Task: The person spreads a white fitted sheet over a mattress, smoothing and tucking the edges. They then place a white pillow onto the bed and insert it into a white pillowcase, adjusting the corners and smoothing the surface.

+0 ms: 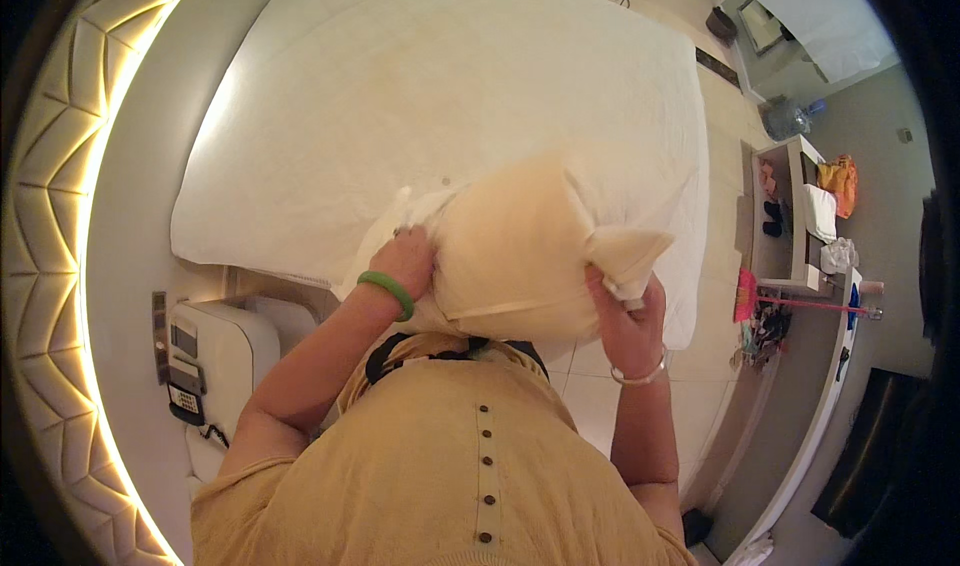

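Note:
A plump pillow in a pale case point(517, 243) is held against the front of my body, over the near edge of the bed. My left hand point(407, 262), below a green bangle, grips the gathered cloth at the pillow's left end; its fingertips are partly hidden in the folds. At the other end, my right hand point(634, 314) pinches a corner of the case, which sticks up in a folded point above the thumb. Beneath and beyond the pillow lies the mattress point(480, 70), covered with a white sheet.
Left of the bed stands a white nightstand point(225, 341) beside a wall telephone point(185, 402). A lit, padded headboard point(56, 266) runs along the left. To the right are a low cabinet point(780, 254) with cloths on top, a pink broom point(745, 296) and a water bottle point(786, 119).

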A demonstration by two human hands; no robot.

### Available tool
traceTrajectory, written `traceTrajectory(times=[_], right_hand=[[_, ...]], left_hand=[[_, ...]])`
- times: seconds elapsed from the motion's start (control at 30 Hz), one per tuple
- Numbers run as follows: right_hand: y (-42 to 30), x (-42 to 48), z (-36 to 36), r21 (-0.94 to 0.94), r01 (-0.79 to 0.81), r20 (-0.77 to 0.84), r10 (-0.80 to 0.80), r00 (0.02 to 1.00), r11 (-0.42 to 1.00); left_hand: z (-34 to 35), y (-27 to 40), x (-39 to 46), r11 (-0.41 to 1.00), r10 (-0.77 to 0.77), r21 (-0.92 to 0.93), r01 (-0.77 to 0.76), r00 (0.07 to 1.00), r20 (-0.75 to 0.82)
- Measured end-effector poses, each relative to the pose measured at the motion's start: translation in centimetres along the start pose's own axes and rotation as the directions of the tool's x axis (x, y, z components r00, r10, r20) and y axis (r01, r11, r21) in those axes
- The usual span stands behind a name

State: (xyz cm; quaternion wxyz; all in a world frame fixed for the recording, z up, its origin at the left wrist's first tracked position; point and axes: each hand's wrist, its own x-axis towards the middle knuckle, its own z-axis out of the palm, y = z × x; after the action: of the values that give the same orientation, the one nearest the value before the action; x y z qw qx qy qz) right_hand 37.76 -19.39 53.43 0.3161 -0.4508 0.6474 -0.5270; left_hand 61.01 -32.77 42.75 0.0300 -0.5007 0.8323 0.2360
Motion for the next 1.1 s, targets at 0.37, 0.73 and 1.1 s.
traceTrajectory(times=[0.37,0.73,1.1], right_hand=[[-5.3,0.1,-0.8,-0.409,0.119,0.174,-0.05,0.983,0.905],[4.0,-2.7,7.1,0.057,-0.455,0.752,0.262,0.605,0.889],[11.8,-1.8,-1.9,0.185,-0.24,0.429,0.141,0.892,0.953]], left_hand=[[-0.4,-0.7,2.0,0.885,0.115,-0.443,-0.143,0.989,-0.09],[-3.0,-1.6,-3.5,-0.048,-0.051,-0.992,0.113,0.992,0.115],[-6.2,5.2,-2.8,0.523,0.176,-0.742,-0.418,0.906,-0.386]])
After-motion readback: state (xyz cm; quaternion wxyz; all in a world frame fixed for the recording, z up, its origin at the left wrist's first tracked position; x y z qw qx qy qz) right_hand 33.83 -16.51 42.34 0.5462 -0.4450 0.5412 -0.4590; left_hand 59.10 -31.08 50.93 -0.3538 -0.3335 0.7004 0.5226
